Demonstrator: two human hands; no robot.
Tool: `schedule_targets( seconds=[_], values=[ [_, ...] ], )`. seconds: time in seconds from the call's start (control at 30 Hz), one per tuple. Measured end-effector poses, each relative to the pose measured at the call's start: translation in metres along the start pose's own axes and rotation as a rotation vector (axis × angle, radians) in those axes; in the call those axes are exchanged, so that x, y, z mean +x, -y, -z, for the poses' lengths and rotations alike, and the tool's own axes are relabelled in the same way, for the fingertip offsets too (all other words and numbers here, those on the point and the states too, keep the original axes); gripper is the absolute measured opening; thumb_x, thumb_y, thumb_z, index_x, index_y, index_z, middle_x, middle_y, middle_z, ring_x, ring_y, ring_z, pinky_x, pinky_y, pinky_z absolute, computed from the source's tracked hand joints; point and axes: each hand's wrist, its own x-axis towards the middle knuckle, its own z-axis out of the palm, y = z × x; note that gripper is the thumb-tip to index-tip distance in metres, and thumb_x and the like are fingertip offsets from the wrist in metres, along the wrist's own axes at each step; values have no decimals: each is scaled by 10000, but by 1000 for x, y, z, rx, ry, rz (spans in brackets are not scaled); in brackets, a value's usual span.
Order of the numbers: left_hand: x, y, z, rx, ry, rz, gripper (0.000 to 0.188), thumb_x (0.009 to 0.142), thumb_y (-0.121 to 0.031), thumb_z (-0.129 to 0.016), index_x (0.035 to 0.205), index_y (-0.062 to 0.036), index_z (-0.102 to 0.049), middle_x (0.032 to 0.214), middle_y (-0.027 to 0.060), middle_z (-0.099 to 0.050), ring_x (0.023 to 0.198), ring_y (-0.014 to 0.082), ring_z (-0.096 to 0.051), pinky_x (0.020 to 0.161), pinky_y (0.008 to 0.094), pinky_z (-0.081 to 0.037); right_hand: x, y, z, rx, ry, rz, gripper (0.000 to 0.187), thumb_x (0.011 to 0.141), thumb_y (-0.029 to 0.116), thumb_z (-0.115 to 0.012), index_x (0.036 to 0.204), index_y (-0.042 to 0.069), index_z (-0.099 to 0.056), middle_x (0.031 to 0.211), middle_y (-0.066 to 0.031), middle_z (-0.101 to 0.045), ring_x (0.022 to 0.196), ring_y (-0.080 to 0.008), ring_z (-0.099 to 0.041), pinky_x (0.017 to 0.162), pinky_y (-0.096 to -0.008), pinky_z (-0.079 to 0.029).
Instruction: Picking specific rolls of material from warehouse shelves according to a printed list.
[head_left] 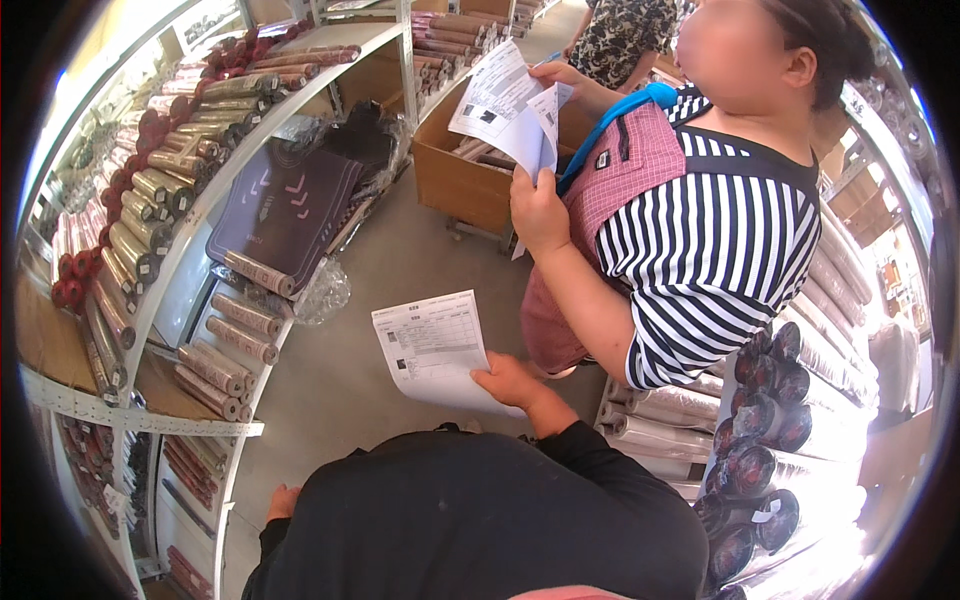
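My right hand (512,384) grips a printed paper sheet (432,352) by its right edge, thumb on top. The sheet lies nearly flat in front of my body, with tables and small dark pictures on it. At my left side my left hand (283,502) hangs low beside my dark top. Only a small part of it shows, and its fingers are mostly hidden. Facing me at the right, a person in a striped top and pink apron holds printed sheets (503,100) in both hands.
Shelves at the left hold several wrapped rolls (150,225) and a dark printed mat (285,210). A cardboard box (460,180) stands behind the person's papers. Plastic-wrapped rolls (750,470) are stacked at my right. Another person stands at the far back.
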Motion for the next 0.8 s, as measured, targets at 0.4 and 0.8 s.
schedule_targets(
  seconds=[0.4, 0.8],
  values=[
    [-14, 2, 1, 54, 86, 76, 415, 833, -263, -533, 1210, -94, -574, 1119, 269, -561, 1021, 413, -546, 838, 448, -456, 10, -12, -10, 106, 18, 106, 346, 850, 108, -538, 1167, -31, -544, 1107, -173, -632, 1044, -243, -589, 918, -349, -435],
    [-41, -70, 46, -1189, 3, 795, 773, 834, -180, -577, 1437, 27, -141, 1230, 234, -522, 1124, 360, -520, 875, 461, -431, 12, 8, -6, 27, 43, 72, 359, 842, 137, -541, 1155, -39, -542, 1105, -195, -628, 1048, -268, -594, 911, -353, -440]
  ],
)
